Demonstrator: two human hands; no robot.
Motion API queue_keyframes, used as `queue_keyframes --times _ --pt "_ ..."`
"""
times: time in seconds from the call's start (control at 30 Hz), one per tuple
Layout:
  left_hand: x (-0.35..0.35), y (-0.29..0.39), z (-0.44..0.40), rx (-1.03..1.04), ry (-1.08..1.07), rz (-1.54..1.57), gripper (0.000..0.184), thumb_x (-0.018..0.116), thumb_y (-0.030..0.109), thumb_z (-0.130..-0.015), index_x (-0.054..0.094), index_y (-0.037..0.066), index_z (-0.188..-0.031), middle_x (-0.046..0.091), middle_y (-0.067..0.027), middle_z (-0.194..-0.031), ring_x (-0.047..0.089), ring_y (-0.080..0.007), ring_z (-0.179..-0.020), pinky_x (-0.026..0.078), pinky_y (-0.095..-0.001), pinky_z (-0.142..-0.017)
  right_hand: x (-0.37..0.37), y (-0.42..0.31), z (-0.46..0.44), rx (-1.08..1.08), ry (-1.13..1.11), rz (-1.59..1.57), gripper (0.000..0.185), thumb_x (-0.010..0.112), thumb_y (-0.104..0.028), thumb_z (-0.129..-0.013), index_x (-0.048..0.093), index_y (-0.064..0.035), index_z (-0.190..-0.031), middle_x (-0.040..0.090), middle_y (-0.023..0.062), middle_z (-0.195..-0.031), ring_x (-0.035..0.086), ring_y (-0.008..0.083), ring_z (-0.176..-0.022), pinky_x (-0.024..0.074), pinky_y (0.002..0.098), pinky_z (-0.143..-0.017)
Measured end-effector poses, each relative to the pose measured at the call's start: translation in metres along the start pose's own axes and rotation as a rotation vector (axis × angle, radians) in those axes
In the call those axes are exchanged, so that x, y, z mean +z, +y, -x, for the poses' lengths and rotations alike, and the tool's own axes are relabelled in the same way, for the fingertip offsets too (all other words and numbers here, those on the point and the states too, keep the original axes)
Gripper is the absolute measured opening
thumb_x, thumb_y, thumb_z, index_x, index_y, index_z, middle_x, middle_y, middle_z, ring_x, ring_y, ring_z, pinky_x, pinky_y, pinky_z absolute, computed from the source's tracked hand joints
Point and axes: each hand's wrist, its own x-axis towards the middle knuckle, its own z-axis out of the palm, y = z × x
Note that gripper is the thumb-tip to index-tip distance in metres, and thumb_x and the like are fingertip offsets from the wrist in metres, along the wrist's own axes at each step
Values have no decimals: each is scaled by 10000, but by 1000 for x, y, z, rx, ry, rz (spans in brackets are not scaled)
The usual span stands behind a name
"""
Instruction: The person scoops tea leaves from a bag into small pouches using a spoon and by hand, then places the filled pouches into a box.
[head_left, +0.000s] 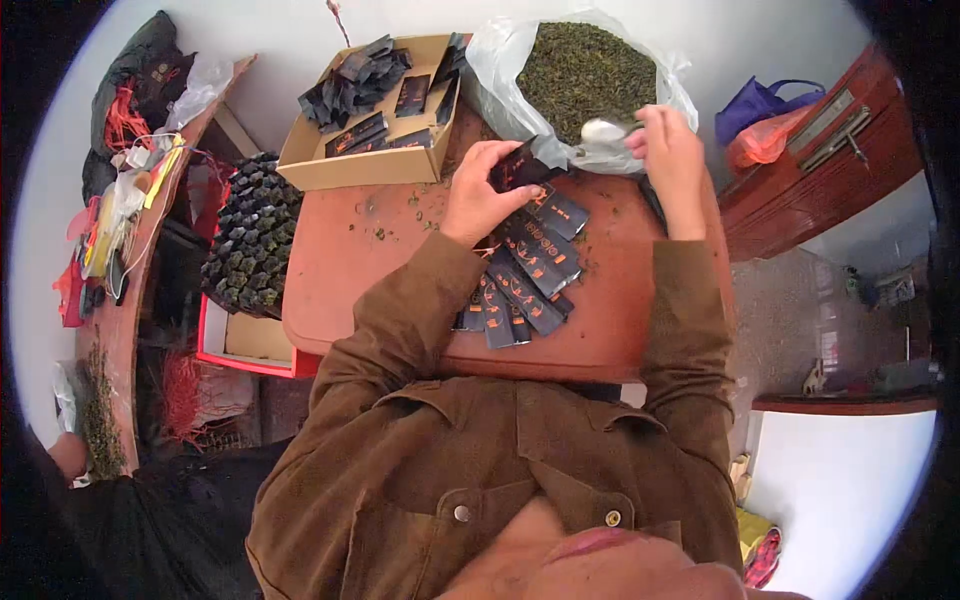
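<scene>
My left hand (487,196) grips a small black packet (516,170) by its sides, above the middle of the table. In my right hand (668,150), closed fingers hold the handle of a spoon (604,133) at the near edge of a clear plastic bag (497,75). Dark green dried leaves (585,75) fill that bag. Below my left hand, several flat black packets with orange print (530,285) lie fanned out and overlapping on the reddish table (380,270).
A cardboard box (360,172) with black packets stands at the back left. Stacked dark packets (255,235) are left of the table, above a red-edged box (250,340). Another person's hand (69,455) shows at far left. A purple bag (765,105) hangs at right.
</scene>
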Motion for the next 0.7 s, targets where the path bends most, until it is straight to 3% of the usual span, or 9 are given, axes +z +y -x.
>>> queue_keyframes --times 0.03,0.13,0.17,0.3,0.7 --pt "-1 1 0 8 7 -24 555 838 128 -638 623 29 -1139 587 -116 -1087 601 -262 -1018 484 -343 -895 3 -3 -5 34 -51 135 322 477 -275 -966 627 7 -932 672 88 -649 642 165 -574 511 317 -604" --pt "-1 -1 -1 -14 17 -44 555 835 125 -643 616 26 -1143 585 -118 -1081 601 -264 -1018 484 -343 -894 20 13 -22 78 -197 280 328 458 -280 -972 619 -2 -906 682 87 -661 645 197 -567 515 345 -621" --pt "-2 -1 -1 -10 15 -53 556 835 126 -644 615 26 -1144 585 -118 -1079 601 -264 -1017 484 -344 -894 31 23 -23 78 -218 201 331 444 -270 -974 612 2 -889 684 101 -662 648 218 -565 519 363 -637" --pt "-2 1 0 8 13 -112 560 836 129 -645 608 20 -1146 584 -117 -1071 600 -263 -1006 485 -346 -890 69 26 -10 206 -105 26 345 423 -253 -978 613 25 -904 679 116 -647 648 204 -562 523 340 -618" --pt "-4 8 0 -35 6 -116 554 831 155 -666 600 11 -1149 575 -120 -1079 600 -259 -1005 488 -347 -893 55 40 -6 196 88 -210 297 413 -217 -995 599 12 -959 684 100 -702 606 117 -570 488 267 -564"
